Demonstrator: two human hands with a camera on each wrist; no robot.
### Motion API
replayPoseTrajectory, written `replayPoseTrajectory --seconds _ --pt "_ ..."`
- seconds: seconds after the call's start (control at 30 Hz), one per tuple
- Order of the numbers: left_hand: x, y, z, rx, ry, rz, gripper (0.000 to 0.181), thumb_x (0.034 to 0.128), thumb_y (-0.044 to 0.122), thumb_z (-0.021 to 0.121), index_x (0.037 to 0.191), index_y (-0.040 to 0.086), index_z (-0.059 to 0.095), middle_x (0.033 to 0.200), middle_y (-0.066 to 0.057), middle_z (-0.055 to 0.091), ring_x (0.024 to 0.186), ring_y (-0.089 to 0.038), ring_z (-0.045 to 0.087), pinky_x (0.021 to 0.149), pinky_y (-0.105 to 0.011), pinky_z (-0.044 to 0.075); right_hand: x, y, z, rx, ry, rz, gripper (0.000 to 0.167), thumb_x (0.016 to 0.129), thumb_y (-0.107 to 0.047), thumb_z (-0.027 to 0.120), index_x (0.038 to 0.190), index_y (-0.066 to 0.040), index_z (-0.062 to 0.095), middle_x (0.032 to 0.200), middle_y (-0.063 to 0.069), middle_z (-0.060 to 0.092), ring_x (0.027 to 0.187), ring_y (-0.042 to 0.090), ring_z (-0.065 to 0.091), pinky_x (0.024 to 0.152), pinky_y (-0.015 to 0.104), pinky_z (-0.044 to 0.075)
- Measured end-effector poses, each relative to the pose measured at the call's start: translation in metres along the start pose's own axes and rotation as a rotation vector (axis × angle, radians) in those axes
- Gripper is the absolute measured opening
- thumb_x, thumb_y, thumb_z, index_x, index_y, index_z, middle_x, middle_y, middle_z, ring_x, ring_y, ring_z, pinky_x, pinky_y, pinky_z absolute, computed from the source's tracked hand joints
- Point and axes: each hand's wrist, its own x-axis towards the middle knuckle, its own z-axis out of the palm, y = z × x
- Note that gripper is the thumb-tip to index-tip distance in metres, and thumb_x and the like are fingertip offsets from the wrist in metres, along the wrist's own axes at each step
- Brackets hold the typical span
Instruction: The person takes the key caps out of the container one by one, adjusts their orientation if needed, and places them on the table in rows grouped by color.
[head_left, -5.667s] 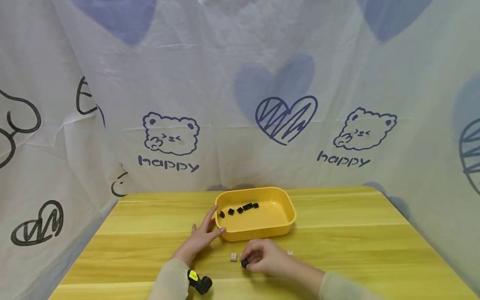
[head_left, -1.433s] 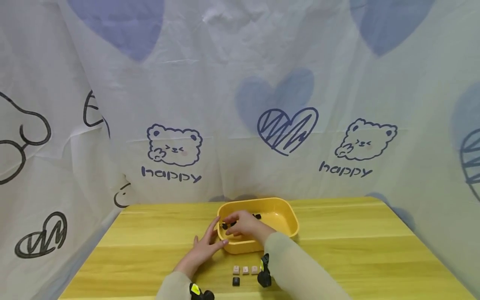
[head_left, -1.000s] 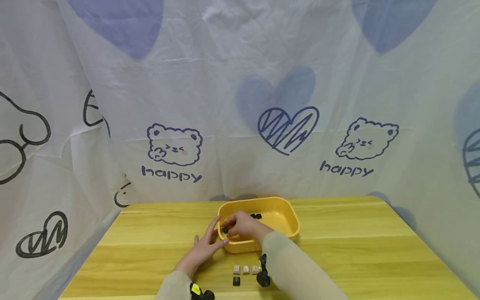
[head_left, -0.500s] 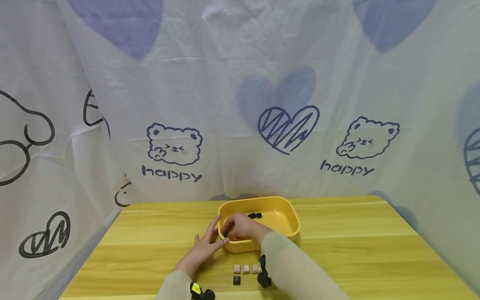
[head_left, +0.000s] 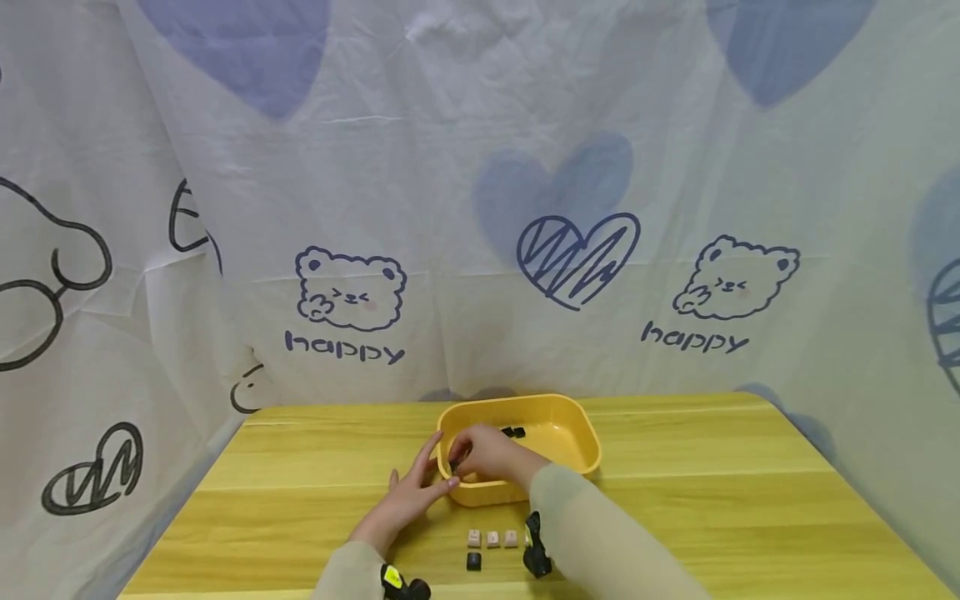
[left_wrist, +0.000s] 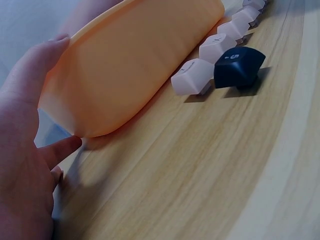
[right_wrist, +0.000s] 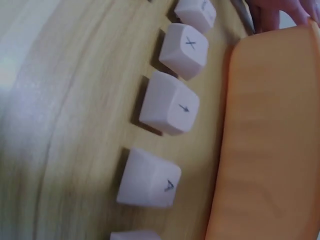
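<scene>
My left hand (head_left: 405, 506) spreads around the left end of the yellow box (head_left: 570, 482), thumb on the front rim and other fingers along the side. In the left wrist view the straight fingers touch its wall. My right hand (head_left: 487, 452) reaches inside the box's left part, fingertips bent together on a small black keycap (head_left: 453, 467), mostly hidden by the fingers. Further black keycaps (head_left: 519, 432) lie at the box's back. In front of the box, a black keycap (head_left: 474, 562) stands nearer me than the leftmost white keycap (head_left: 475, 538).
A row of several white keycaps (right_wrist: 171, 103) runs along the box's front, marked with letters and symbols; my right sleeve (head_left: 600, 533) covers part of it in the head view. The wooden table (head_left: 712, 492) ends at a printed cloth (head_left: 465, 317) behind the box.
My right hand has left a black keycap in front of the white row and moved into the box. Its fingers have since drawn together on another black keycap. My left hand stays at the box.
</scene>
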Motion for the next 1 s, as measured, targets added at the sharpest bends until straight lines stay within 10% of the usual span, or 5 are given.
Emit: replayPoseTrajectory --seconds 1.0 --pt "-0.001 -0.001 0.001 0.017 -0.003 -0.022 0.083 0.0903 0.047 0.066 0.157 0.03 0.019 0.149 -0.022 0.04 0.141 -0.051 0.014 0.109 -0.063 -0.016 -0.065 -0.018 -0.027 0.124 0.084 -0.15 0.018 0.084 -0.011 0.077 0.102 -0.006 0.074 0.089 -0.007 0.068 0.083 0.012 0.062 0.075 0.026 0.055"
